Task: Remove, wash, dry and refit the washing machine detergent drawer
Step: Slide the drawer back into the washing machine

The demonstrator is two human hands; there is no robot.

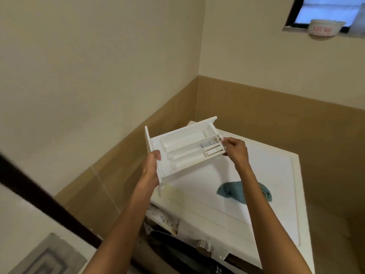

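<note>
I hold the white detergent drawer (183, 150) in the air above the washing machine (256, 220), its compartments facing up. My left hand (151, 167) grips its front panel at the lower left. My right hand (236, 149) pinches the drawer's back end at the right. The empty drawer slot (164, 219) shows at the machine's top left front, dirty inside.
A blue cloth (245, 191) lies crumpled on the machine's white top. A control knob (203, 247) sits on the front panel. Tan tiled walls close the corner behind. A white tub (324, 28) rests on the window sill above. A grey mat (49, 256) lies on the floor left.
</note>
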